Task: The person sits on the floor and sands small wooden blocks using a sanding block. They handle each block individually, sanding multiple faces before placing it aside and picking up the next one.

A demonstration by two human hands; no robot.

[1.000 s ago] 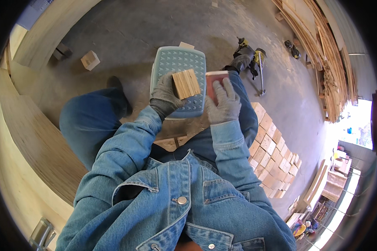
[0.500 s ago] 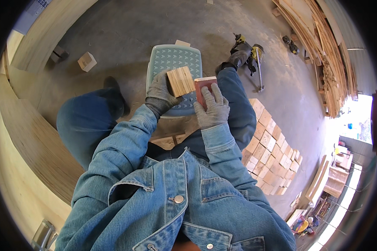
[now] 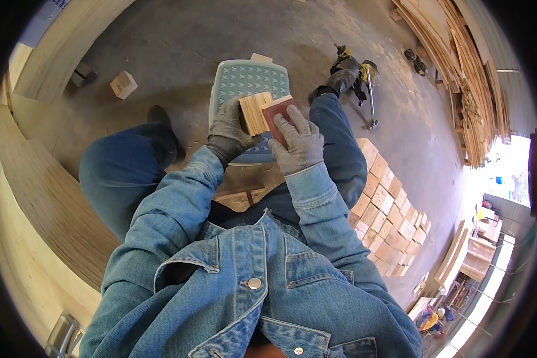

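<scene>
One squared block of striped tan wood, held over a pale blue-green plastic stool with a raised-pattern top, as I see it in my remote feed. One grey-gloved left hand, closed around the block's left side; some fingers are hidden from me. One flat reddish-brown pad with a pale upper edge, gripped by one grey-gloved right hand, fingers laid across its face. Change logged: a second ago pad and block stood apart; now the pad tilts and laps the block's right side, which I judge brings it to bear on the wood. Pressure between them: I cannot tell. Outward, beside the blue-trousered right leg: one stack of pale, square-ended wooden blocks. Ahead, near the dark right boot: one yellow-and-black tool with a metal rod. Leftward: one loose pale wooden cube on grey concrete floor.
</scene>
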